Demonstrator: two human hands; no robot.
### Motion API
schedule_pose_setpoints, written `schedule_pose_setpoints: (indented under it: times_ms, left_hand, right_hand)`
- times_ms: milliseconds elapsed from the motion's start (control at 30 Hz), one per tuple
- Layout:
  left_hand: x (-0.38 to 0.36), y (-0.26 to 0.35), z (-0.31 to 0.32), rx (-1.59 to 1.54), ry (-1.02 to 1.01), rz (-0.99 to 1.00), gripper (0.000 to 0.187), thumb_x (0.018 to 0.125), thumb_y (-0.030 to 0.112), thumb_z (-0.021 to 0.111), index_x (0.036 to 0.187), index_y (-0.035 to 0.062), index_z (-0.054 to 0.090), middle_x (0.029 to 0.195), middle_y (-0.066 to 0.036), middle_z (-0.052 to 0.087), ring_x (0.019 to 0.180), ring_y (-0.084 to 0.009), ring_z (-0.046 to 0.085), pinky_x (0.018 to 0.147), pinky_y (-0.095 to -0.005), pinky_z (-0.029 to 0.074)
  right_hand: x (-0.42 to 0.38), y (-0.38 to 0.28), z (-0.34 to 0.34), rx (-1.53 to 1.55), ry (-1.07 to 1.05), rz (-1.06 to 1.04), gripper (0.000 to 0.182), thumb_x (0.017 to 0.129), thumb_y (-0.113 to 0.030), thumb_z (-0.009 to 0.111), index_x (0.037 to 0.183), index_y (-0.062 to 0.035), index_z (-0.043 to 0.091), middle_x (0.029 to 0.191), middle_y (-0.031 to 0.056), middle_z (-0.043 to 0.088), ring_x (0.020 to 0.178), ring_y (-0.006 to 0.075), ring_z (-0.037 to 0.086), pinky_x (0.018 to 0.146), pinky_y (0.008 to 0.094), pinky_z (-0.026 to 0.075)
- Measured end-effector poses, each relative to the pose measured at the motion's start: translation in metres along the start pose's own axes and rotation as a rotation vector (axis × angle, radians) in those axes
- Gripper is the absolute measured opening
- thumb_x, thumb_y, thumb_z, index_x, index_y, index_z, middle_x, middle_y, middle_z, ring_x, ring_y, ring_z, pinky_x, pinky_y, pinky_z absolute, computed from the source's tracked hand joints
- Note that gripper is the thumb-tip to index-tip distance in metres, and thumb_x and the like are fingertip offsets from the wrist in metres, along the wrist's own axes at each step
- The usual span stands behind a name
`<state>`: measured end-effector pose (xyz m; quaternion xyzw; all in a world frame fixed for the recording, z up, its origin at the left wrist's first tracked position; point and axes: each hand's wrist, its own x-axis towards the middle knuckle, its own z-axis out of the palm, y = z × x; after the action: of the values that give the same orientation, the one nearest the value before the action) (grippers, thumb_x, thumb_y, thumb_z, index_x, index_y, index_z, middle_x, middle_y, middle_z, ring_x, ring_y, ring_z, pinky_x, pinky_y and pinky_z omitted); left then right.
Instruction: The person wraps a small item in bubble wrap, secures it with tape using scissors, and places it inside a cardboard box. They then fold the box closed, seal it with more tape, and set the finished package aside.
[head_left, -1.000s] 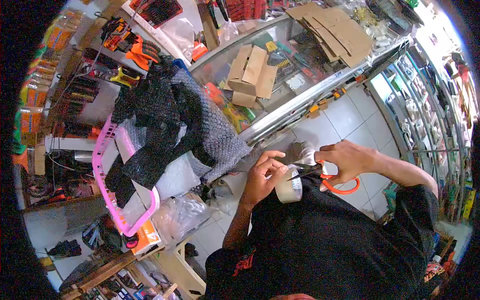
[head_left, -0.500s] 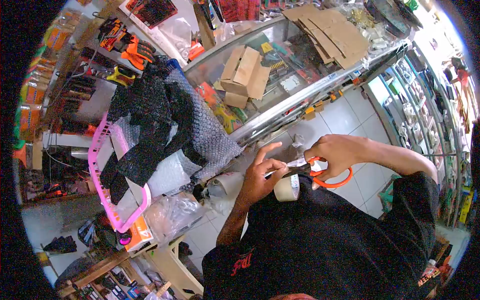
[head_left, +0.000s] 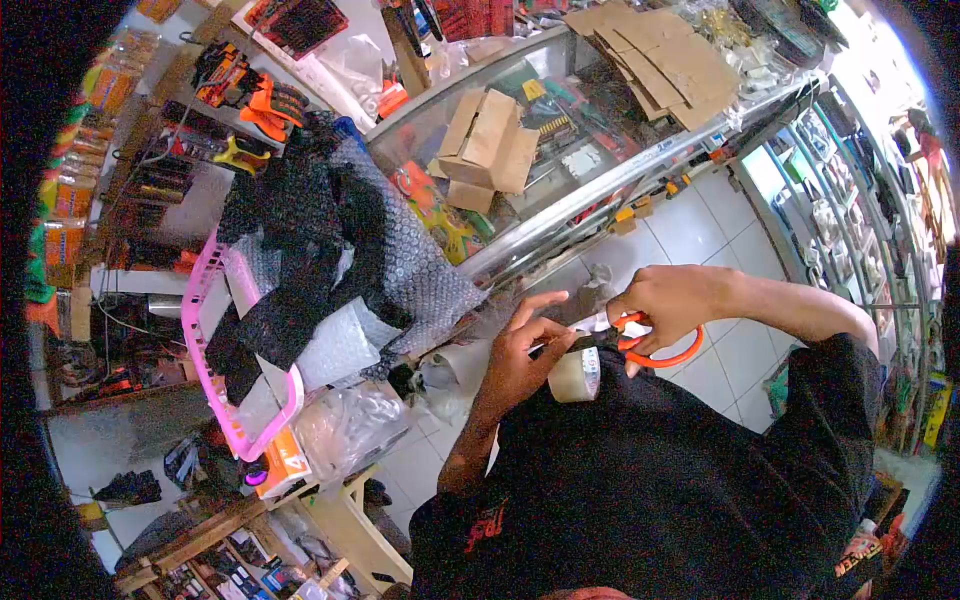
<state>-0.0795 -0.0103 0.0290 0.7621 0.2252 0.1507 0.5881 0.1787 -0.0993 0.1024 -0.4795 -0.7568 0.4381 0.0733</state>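
My right hand (head_left: 665,305) grips a pair of scissors by its orange handles (head_left: 680,352). The dark blades point left, toward my other hand, and are partly hidden. Thumb and fingers of my left hand (head_left: 523,352) are pinched together at the blade end, with the index finger raised. What sits in that pinch is too small to make out; a thin pale strip shows between the two hands. Just below, a roll of tape (head_left: 574,376) rests against the front of my black shirt (head_left: 640,480).
A pink plastic basket (head_left: 205,370) on the left holds black and clear bubble wrap (head_left: 420,285). Ahead, a glass display case (head_left: 560,225) carries an open cardboard box (head_left: 487,145) and flattened cardboard (head_left: 665,65). Stocked shelves (head_left: 840,210) stand at the right, beyond the tiled floor.
Both hands stay almost in place, close together. Less of the dark scissor blades shows between them now. The view has shifted slightly.
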Motion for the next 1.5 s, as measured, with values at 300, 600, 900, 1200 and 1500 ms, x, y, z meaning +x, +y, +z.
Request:
schedule_pose_setpoints:
  times_ms: [300,600,900,1200,1500]
  left_hand:
    - [0.003,-0.014,0.008,-0.061,0.061,0.018,0.018,0.093,0.017,0.071,0.091,-0.0005,0.07,0.125,-0.012,0.062,0.105,-0.0213,0.067,0.087,-0.0335,0.057]
    - [0.006,-0.021,0.02,0.016,0.25,-0.052,0.018,0.095,0.017,0.069,0.1,-0.0004,0.068,0.113,-0.011,0.065,0.096,-0.0212,0.07,0.083,-0.0338,0.058]
    - [0.015,-0.099,0.048,-0.347,-0.03,0.165,0.116,0.073,0.027,0.091,0.159,0.017,0.014,0.145,-0.019,0.043,0.113,-0.0273,0.061,0.099,-0.0439,0.049]
    - [0.029,-0.105,0.041,-0.154,0.029,0.147,0.158,0.048,0.045,0.101,0.161,0.0193,-0.007,0.154,-0.019,0.037,0.124,-0.0317,0.057,0.102,-0.0477,0.051]
    - [0.05,-0.052,0.014,0.022,0.393,0.237,0.153,0.055,0.045,0.099,0.159,0.0153,-0.01,0.16,-0.024,0.02,0.135,-0.0351,0.047,0.11,-0.0507,0.044]
  right_hand:
    - [-0.009,-0.003,-0.008,-0.115,-0.045,0.091,0.074,0.076,-0.065,0.078,0.108,-0.0003,0.062,0.075,0.0181,0.065,0.076,0.0409,0.065,0.068,0.0484,0.049]
    - [-0.047,0.019,-0.066,-0.126,0.052,0.451,0.071,0.075,-0.064,0.079,0.109,-0.0033,0.064,0.075,0.0165,0.065,0.075,0.0357,0.065,0.067,0.0467,0.048]
    - [0.005,0.162,-0.058,-0.255,0.734,0.501,0.052,0.088,-0.051,0.069,0.106,-0.0025,0.063,0.095,0.0221,0.069,0.09,0.0418,0.067,0.077,0.05,0.053]
    - [0.071,0.233,-0.068,-0.614,0.852,0.587,0.038,0.09,-0.036,0.066,0.115,-0.008,0.061,0.102,0.0206,0.066,0.099,0.0414,0.065,0.08,0.0539,0.055]
    - [0.057,0.093,-0.028,0.021,1.041,0.086,0.046,0.089,-0.038,0.073,0.122,-0.0064,0.066,0.123,0.019,0.062,0.119,0.0355,0.056,0.106,0.047,0.04]
